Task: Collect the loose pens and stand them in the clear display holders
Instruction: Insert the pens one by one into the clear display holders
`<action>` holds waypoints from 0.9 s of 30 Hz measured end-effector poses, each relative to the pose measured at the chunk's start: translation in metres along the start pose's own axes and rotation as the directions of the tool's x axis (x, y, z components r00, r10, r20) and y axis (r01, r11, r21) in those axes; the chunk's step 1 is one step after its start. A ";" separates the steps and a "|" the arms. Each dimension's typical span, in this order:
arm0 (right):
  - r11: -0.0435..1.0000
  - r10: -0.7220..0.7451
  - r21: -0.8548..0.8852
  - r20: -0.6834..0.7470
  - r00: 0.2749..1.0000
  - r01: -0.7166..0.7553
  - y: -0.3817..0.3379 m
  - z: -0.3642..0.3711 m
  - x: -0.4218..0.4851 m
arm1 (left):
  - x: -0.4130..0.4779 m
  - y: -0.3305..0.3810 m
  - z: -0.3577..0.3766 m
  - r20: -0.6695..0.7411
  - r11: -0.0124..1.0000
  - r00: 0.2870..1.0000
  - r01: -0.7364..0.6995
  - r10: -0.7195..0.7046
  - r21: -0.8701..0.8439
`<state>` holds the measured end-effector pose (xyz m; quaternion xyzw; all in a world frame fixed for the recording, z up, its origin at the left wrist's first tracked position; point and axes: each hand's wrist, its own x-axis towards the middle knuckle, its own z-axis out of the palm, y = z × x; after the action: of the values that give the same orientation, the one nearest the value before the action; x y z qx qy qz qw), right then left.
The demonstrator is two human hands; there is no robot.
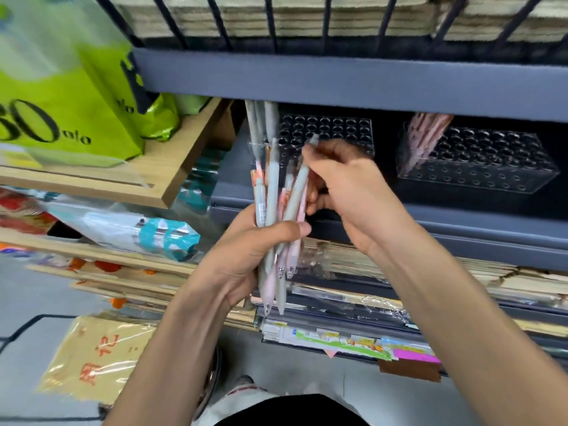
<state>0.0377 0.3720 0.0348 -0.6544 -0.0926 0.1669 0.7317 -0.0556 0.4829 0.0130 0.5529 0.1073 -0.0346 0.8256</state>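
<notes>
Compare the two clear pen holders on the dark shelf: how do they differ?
The left holder carries grey pens standing near upright; the right holder carries pink pens leaning. The left holder is partly hidden behind the right hand; the right holder is unobstructed. Both are clear, with most holes empty.

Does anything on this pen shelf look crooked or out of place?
The pink pens at the left end of the right holder lean sideways instead of standing upright.
</notes>
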 end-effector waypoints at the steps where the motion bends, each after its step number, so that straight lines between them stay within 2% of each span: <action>1: 1.000 0.002 -0.013 -0.008 1.000 -0.002 0.003 0.006 0.003 | -0.001 0.001 -0.005 0.003 1.000 1.000 0.000 0.000 0.003; 8: 0.997 0.029 -0.065 -0.113 0.993 -0.036 0.018 0.030 0.009 | -0.004 0.002 -0.028 -0.022 0.995 0.996 0.090 -0.089 0.052; 10: 1.000 -0.003 0.027 -0.170 0.985 0.008 0.017 0.032 0.011 | -0.004 0.004 -0.031 -0.020 0.992 0.994 0.109 -0.108 0.063; 13: 0.955 -0.044 0.271 -0.271 0.961 0.120 0.007 0.027 0.016 | -0.009 0.003 -0.036 0.009 0.987 0.991 0.132 -0.133 0.091; 16: 0.927 -0.080 0.331 -0.282 0.956 0.176 -0.001 0.021 0.015 | -0.013 0.001 -0.042 -0.040 0.988 0.989 0.145 -0.143 0.050; 20: 0.956 -0.104 0.241 -0.259 0.960 0.168 0.003 0.028 0.007 | -0.012 0.000 -0.048 -0.079 0.989 0.989 0.133 -0.128 0.064; 25: 0.988 -0.151 0.010 -0.119 0.981 0.153 0.008 0.037 -0.004 | -0.012 0.003 -0.051 -0.057 0.990 0.994 0.100 -0.094 0.101; 27: 0.986 -0.164 -0.052 -0.107 0.981 0.160 0.006 0.038 -0.005 | -0.013 0.004 -0.054 -0.070 0.989 0.994 0.092 -0.084 0.115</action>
<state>0.0191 0.4064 0.0345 -0.6687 -0.1083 0.0681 0.7324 -0.0750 0.5335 -0.0005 0.5963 0.1563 -0.0593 0.7851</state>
